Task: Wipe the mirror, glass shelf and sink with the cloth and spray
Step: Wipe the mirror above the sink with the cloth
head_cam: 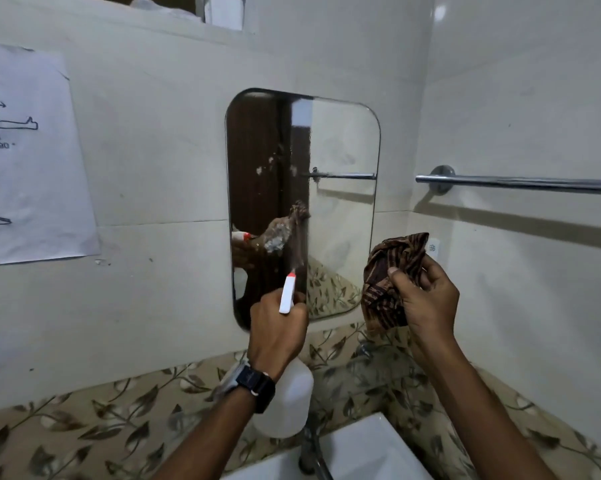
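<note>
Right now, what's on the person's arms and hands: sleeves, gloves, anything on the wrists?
No gloves and no sleeves in view: both forearms are bare right down to the frame edge. The left wrist carries a watch with a broad black strap and a pale part toward its outer side. The right hand and wrist show nothing worn.

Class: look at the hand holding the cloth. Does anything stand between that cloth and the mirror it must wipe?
Nothing visible does. The right hand holds the cloth just right of the mirror, with open air between. The left hand and spray bottle sit lower left, clear of that path.
</note>
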`<state>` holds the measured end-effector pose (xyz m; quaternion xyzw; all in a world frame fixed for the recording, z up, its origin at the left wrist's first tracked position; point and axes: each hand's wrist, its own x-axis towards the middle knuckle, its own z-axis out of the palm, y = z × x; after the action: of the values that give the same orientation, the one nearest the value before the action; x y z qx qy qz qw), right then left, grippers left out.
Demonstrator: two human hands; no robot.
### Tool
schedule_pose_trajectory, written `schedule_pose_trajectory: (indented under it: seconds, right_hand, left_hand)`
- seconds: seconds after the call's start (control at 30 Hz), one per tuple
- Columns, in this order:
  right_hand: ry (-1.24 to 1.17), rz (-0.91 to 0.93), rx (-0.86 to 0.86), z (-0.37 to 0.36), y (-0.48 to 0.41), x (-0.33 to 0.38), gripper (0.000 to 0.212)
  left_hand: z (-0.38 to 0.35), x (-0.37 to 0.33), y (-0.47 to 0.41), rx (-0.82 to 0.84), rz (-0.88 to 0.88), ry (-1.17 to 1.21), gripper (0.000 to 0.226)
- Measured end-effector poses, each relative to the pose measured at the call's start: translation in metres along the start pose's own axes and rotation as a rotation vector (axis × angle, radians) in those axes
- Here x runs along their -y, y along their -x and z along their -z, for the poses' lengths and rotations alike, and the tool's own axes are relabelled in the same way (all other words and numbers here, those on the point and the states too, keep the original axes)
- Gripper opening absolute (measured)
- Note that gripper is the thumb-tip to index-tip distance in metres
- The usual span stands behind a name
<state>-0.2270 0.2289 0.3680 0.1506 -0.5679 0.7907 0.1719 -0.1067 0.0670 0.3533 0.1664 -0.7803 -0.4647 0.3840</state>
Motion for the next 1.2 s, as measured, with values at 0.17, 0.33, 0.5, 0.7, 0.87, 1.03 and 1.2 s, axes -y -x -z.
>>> schedule_pose_trajectory:
  seconds: [0.17, 0.33, 0.5, 0.7, 0.87, 1.03, 1.2]
  right_hand:
    - [0.048, -0.018, 0.013, -0.007, 0.005, -0.011, 0.042]
    - [0.07, -0.027, 0.003, -0.005, 0.008, -0.015, 0.046]
    - [0.107, -0.029, -0.062, 0.015, 0.006, -0.013, 0.045]
    - [0.093, -0.025, -0.132, 0.015, -0.009, -0.012, 0.041]
    - [0.086, 0.023, -0.07, -0.045, -0.039, -0.003, 0.042]
    - [0.171, 0.213, 0.02, -0.127, -0.073, 0.022, 0.042]
    - [0.282, 0.542, 0.013, -0.202, -0.103, 0.05, 0.049]
  left_hand:
    - [0.005, 0.019, 0.005, -0.101, 0.036, 0.002, 0.014]
    - [0.0, 0.02, 0.007, -0.007, 0.007, -0.013, 0.018]
    - [-0.029, 0.017, 0.02, 0.081, 0.009, 0.036, 0.026]
    - [-0.03, 0.016, 0.017, 0.012, 0.069, 0.17, 0.016]
    - [0.013, -0.001, -0.009, -0.109, 0.029, 0.185, 0.024]
    - [0.067, -0.023, -0.037, -0.228, -0.022, 0.14, 0.027]
    - [0.101, -0.029, -0.044, -0.277, -0.001, 0.147, 0.024]
